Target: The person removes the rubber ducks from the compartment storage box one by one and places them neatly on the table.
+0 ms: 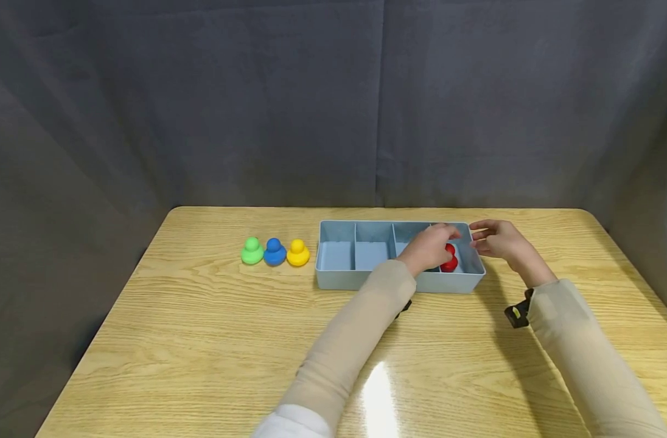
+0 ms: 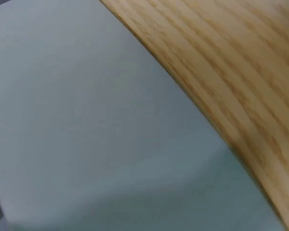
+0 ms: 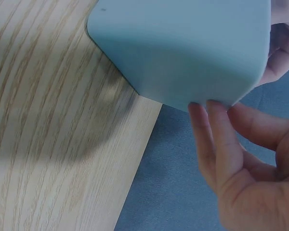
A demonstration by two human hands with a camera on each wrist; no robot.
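Note:
A light blue tray (image 1: pixel 341 280) with several compartments stands at the middle of the table. A red toy duck (image 1: pixel 450 260) sits in its rightmost compartment. My left hand (image 1: pixel 432 246) reaches into that compartment with its fingers curled about the duck and covers the duck's left side. My right hand (image 1: pixel 498 239) holds the tray's right end wall. In the right wrist view its fingers (image 3: pixel 213 137) lie against the tray's corner (image 3: pixel 183 48). The left wrist view shows only the tray's wall (image 2: pixel 86 120) and the tabletop (image 2: pixel 231 72).
A green duck (image 1: pixel 252 250), a blue duck (image 1: pixel 274 252) and a yellow duck (image 1: pixel 297 253) stand in a row left of the tray. The wooden table (image 1: pixel 202 340) has rounded corners. A dark curtain (image 1: pixel 333 103) hangs behind and beside it.

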